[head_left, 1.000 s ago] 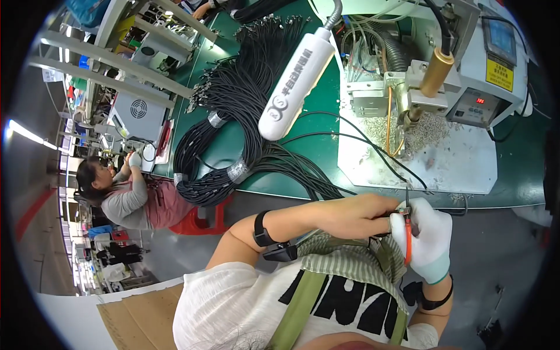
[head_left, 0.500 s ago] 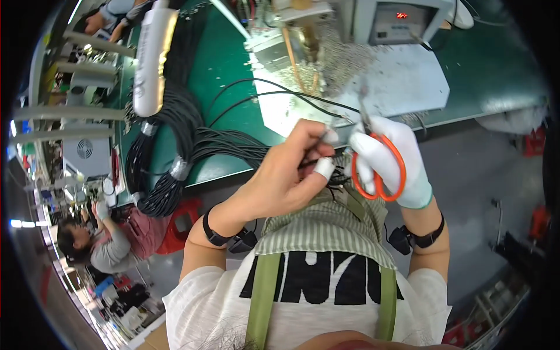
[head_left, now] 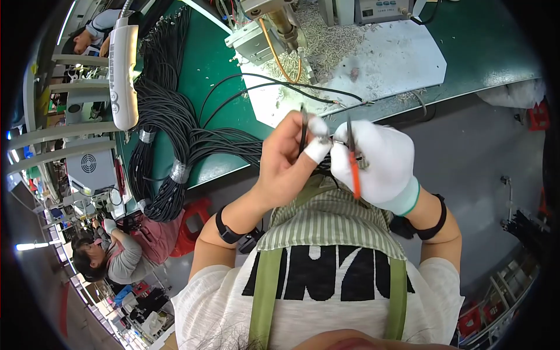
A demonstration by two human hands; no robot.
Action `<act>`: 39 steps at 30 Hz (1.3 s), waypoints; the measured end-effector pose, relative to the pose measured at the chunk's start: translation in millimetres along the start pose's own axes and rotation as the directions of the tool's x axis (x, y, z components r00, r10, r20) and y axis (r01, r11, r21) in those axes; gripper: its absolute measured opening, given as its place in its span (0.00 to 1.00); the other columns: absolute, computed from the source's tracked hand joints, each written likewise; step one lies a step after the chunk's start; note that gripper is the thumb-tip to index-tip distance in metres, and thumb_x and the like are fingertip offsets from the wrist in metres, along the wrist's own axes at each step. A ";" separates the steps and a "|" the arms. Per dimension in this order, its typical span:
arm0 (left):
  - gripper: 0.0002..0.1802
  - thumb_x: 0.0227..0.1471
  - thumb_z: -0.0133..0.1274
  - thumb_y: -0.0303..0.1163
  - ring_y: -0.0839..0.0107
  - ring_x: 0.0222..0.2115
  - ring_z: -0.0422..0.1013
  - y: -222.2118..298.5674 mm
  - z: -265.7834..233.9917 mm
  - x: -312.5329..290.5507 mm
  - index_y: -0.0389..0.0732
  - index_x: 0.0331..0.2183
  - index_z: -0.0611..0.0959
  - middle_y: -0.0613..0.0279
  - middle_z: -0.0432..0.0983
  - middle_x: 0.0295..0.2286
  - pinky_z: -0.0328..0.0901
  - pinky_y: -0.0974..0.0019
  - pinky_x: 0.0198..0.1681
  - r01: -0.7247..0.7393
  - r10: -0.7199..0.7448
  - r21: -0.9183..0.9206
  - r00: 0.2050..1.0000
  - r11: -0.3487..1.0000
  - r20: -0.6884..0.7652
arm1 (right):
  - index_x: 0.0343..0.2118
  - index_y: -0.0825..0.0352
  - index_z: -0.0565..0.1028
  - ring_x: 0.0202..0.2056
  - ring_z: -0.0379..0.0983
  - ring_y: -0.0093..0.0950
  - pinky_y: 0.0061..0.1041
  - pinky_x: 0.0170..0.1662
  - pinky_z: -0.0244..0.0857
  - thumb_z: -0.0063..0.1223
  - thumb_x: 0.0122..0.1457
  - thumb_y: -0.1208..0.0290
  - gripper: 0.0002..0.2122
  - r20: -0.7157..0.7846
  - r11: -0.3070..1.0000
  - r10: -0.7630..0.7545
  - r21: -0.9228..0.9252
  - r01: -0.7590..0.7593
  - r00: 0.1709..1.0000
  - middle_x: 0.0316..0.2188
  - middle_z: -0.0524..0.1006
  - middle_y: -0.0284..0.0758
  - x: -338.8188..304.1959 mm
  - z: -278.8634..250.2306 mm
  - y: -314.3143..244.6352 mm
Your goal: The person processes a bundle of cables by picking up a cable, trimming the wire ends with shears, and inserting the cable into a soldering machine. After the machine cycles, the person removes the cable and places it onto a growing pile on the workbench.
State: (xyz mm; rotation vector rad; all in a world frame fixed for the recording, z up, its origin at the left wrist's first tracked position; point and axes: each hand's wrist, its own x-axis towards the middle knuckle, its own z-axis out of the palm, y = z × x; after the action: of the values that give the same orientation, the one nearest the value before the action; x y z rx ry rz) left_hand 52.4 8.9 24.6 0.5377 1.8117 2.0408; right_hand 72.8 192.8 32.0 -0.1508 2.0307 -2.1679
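Observation:
My left hand [head_left: 280,163], with white covers on the thumb and a fingertip, is closed on a black cable [head_left: 303,131] that sticks up between its fingers. My right hand [head_left: 382,160] wears a white glove and is closed round orange-handled scissors [head_left: 354,175], seen edge-on with the blades upward. Its fingertips meet the left thumb tip at a small cable end, whose detail is too small to make out. More black cables run beneath both hands from a thick bundle [head_left: 227,142] on the left. Two loose cable ends [head_left: 350,98] lie just beyond the hands.
A bench machine [head_left: 280,26] stands on a white board [head_left: 408,64] strewn with small scraps, beside a grey control box [head_left: 379,11]. Tape-bound cable coils [head_left: 169,111] hang over the green table's [head_left: 216,169] edge. A lit lamp [head_left: 123,76] is at left. Other people work farther left.
The scissors have turned from loops facing me to edge-on. My right hand has moved left, against the left fingertips. The view has shifted slightly.

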 end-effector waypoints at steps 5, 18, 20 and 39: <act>0.09 0.52 0.50 0.21 0.84 0.35 0.67 17.4 3.4 8.6 0.33 0.37 0.69 0.65 0.71 0.33 0.63 0.80 0.35 0.126 -0.127 -0.016 0.982 0.992 -0.136 | 0.30 0.64 0.72 0.19 0.69 0.34 0.26 0.24 0.64 0.58 0.44 0.73 0.09 0.025 0.432 -0.685 -0.791 0.433 0.728 0.19 0.71 0.34 11.5 -2.5 3.1; 0.09 0.48 0.49 0.16 0.89 0.23 0.61 13.3 -1.0 2.2 0.33 0.34 0.69 0.67 0.72 0.25 0.54 0.84 0.25 -0.180 0.232 0.555 0.972 0.812 -0.024 | 0.28 0.64 0.72 0.14 0.65 0.33 0.30 0.18 0.58 0.56 0.50 0.72 0.05 0.039 0.880 -0.160 -0.446 0.160 0.986 0.11 0.64 0.36 -8.1 6.5 -2.8; 0.09 0.47 0.49 0.16 0.90 0.21 0.59 16.0 1.7 2.9 0.34 0.33 0.69 0.68 0.72 0.23 0.53 0.84 0.23 -0.186 0.205 0.594 0.978 0.783 0.036 | 0.27 0.64 0.72 0.14 0.66 0.33 0.30 0.18 0.58 0.56 0.50 0.72 0.05 0.036 0.885 -0.159 -0.438 0.158 0.987 0.12 0.65 0.36 -8.6 7.4 -4.8; 0.04 0.49 0.52 0.22 0.89 0.15 0.52 -11.1 -60.5 23.1 0.37 0.30 0.73 0.77 0.62 0.17 0.46 0.81 0.17 0.376 -0.378 -0.075 0.863 0.924 -0.334 | 0.28 0.68 0.72 0.13 0.64 0.16 0.17 0.16 0.56 0.50 0.57 0.70 0.07 0.005 0.981 0.188 -0.038 -0.188 0.982 0.11 0.67 0.29 14.9 -11.0 30.2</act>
State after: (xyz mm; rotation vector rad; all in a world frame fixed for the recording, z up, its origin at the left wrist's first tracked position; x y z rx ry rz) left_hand 2.1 -30.0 8.2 -0.1892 1.9096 1.9456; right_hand 57.8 199.0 0.5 0.0267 1.9939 -2.0129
